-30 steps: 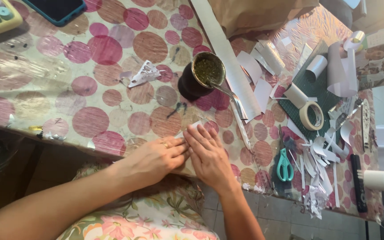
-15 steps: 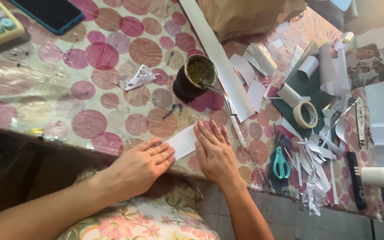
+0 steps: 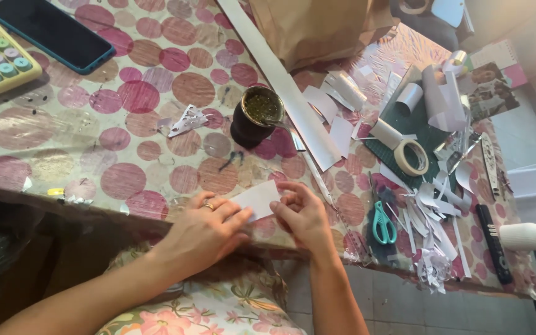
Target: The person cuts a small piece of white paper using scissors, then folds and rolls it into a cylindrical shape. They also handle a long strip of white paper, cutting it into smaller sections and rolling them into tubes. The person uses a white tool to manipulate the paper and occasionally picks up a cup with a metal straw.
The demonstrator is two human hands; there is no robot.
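both hands (image 3: 209, 226) (image 3: 302, 214) now pinch the white card (image 3: 257, 200), lifted off the dotted tablecloth (image 3: 138, 99).

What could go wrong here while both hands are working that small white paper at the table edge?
The left hand and right hand press the white paper right at the table edge, so it might slip off. The open dark cup, full of green herb with a metal straw, stands just beyond; a reaching hand could tip it. The teal scissors lie near the right hand.
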